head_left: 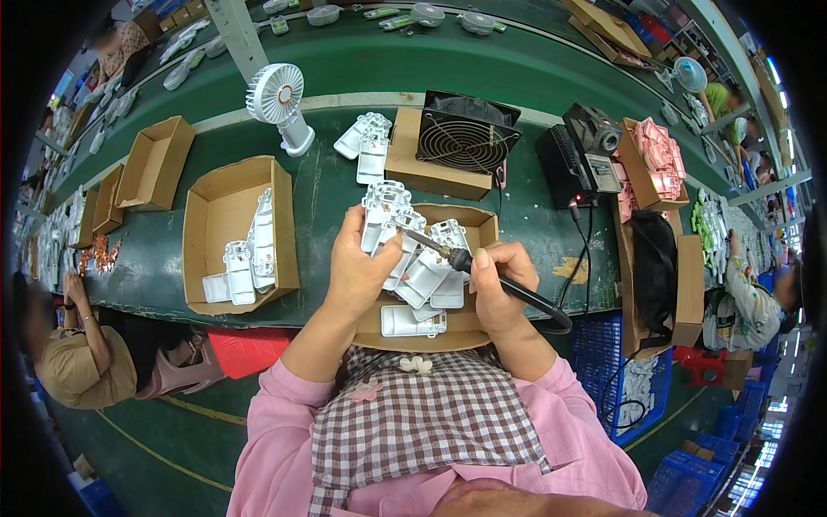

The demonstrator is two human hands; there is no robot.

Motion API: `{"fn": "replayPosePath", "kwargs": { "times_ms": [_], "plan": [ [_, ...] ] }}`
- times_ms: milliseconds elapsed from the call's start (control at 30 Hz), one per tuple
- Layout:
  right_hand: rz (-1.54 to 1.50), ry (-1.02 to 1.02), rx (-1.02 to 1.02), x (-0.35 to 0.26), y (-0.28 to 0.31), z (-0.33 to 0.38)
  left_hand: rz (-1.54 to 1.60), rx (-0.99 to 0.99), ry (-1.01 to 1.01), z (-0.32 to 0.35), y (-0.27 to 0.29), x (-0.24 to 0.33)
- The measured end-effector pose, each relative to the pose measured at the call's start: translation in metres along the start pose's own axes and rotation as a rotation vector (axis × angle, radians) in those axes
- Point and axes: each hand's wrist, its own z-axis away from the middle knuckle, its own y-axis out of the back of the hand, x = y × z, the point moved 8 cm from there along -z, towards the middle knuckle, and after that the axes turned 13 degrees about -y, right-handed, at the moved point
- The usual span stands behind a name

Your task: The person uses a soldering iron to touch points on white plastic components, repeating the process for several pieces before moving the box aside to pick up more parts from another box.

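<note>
Gripping a ribbed white plastic housing (385, 209), left hand (360, 267); right hand (500, 289) clasps a slim black soldering iron (482, 274).

Green workbench (345, 185) with cardboard boxes (220, 215), white handheld fan (280, 103), black box fan (465, 133), soldering station (564, 168).

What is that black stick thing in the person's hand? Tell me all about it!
It is a soldering iron: a slim black handle with a thin metal tip. The right hand grips it like a pen, tilted, tip pointing up-left onto the white plastic part that the left hand holds above a cardboard box. Its black cord trails off to the right.
</note>
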Motion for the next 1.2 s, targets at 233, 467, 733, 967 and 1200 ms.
{"fn": "replayPosePath", "kwargs": {
  "times_ms": [233,467,733,967,1200],
  "plan": [
    [-0.018,0.021,0.018,0.003,0.004,0.000,0.011,-0.009,0.004,-0.001,0.001,-0.002],
    [-0.184,0.037,0.063,0.000,0.013,0.004,0.088,-0.041,-0.020,0.001,0.003,-0.004],
    [-0.204,0.092,0.078,-0.003,0.015,0.004,-0.016,0.106,-0.214,0.001,0.017,0.006],
    [-0.169,0.165,0.076,-0.009,0.013,0.004,0.037,-0.161,0.106,0.006,-0.012,-0.016],
    [-0.025,0.093,0.003,-0.003,0.005,0.002,0.008,-0.082,0.070,0.002,-0.003,-0.011]
  ]
}}
